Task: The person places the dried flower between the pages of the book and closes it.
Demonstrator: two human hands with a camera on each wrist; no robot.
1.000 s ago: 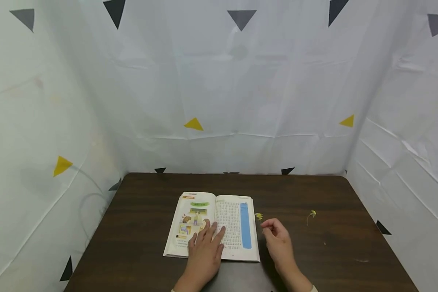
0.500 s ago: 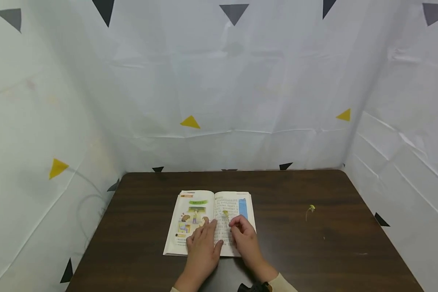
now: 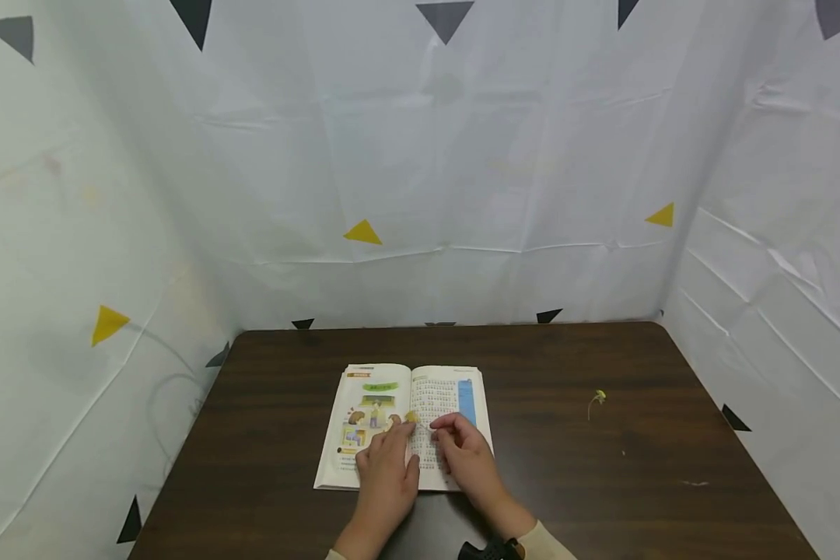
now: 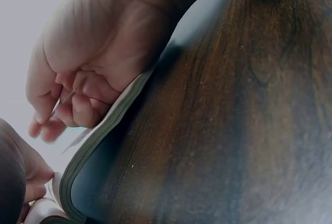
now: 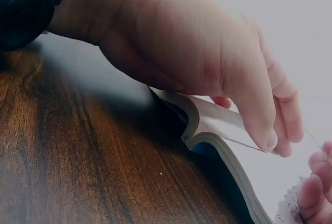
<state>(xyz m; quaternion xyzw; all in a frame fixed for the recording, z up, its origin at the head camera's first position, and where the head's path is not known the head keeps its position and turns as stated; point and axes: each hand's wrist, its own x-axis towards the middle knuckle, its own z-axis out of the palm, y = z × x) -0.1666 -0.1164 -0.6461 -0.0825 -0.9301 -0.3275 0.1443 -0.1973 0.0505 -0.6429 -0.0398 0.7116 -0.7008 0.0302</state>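
An open book (image 3: 364,389) lies on the table, with a picture page on its left and a text page with a blue strip on its right. My left hand (image 3: 386,470) rests over the inner part of the left page, fingers extended. My right hand (image 3: 470,459) is above the right page and pinches the thin stem of a small yellow flower (image 3: 411,416). The flower head lies by the fold, right at the left fingertips. In the left wrist view the stem (image 4: 70,95) shows between the fingers of the right hand (image 4: 104,53).
A second yellow flower (image 3: 598,397) with a curved stem lies on the dark wooden table (image 3: 672,435), right of the book. White cloth (image 3: 462,194) with black and yellow triangles surrounds the table at the back and sides.
My right hand has carried the flower from beside the book's right edge leftward over the right page, to the fold. The left hand has stayed on the book.
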